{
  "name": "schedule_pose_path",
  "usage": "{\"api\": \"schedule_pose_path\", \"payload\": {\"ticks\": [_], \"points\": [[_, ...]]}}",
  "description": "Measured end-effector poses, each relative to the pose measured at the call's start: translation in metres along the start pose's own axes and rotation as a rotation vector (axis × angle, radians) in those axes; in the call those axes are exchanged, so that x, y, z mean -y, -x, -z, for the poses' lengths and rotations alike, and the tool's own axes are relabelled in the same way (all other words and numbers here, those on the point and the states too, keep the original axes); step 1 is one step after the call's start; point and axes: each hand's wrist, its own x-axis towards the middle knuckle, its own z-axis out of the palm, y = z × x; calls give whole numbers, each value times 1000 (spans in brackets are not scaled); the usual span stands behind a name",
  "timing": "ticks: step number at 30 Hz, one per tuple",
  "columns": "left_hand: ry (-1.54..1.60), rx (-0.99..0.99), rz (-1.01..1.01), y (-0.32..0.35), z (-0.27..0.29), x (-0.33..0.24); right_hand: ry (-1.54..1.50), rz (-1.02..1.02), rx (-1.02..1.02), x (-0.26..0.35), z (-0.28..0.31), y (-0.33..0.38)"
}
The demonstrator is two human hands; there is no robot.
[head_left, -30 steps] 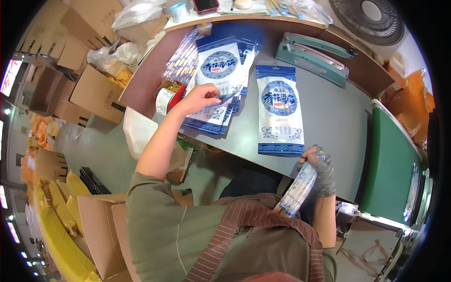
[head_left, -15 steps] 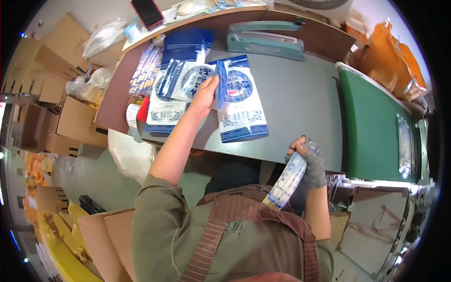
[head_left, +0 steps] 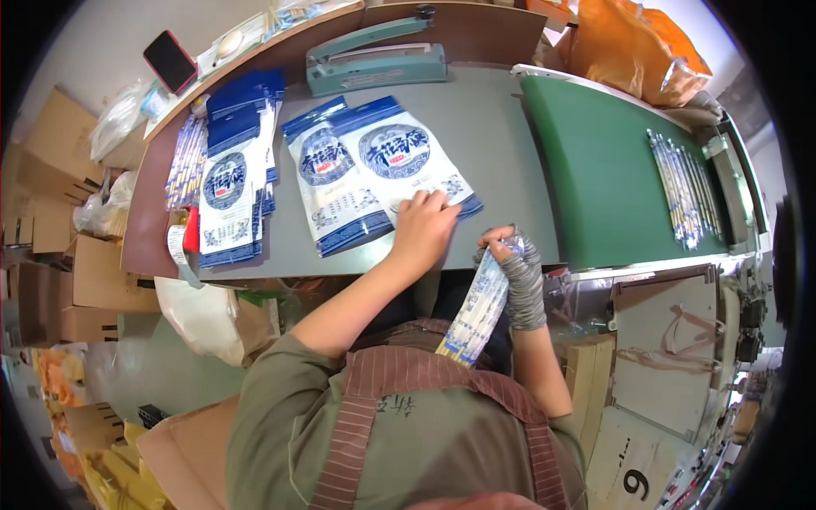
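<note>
two overlapping pouches (head_left: 416, 166), left hand (head_left: 422, 228) loosely unclenched on one; right hand (head_left: 520, 279) gripping one stick bundle (head_left: 476, 310)

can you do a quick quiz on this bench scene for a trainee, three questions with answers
1. True or false: the left hand is touching a blue-and-white bag.
2. What lies on the green surface?
a) the phone
b) a cluster of slim packets
c) an apron
3. Fill in the gap: the bundle of slim packets near the apron is held in the ____ hand.

Key:
1. True
2. b
3. right, the one with grey wrapping around it
</note>
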Motion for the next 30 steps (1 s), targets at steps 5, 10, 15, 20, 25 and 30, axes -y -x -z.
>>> {"api": "schedule_pose_path", "payload": {"ticks": [5,10,15,20,25,30], "points": [[114,-69,155,17,8,2,216,186,46,-8,-26,-8],[581,173,273,17,18,29,211,129,192,-48,-42,-46],[829,-33,503,29,5,22,432,209,115,-51,-45,-51],[1072,-131,744,25,17,22,587,134,83,-47,-40,-55],[703,-336,507,32,17,9,702,108,117,-52,-42,-53],[247,-293,-142,37,55,-19,818,220,129,-59,-35,-2]]}}
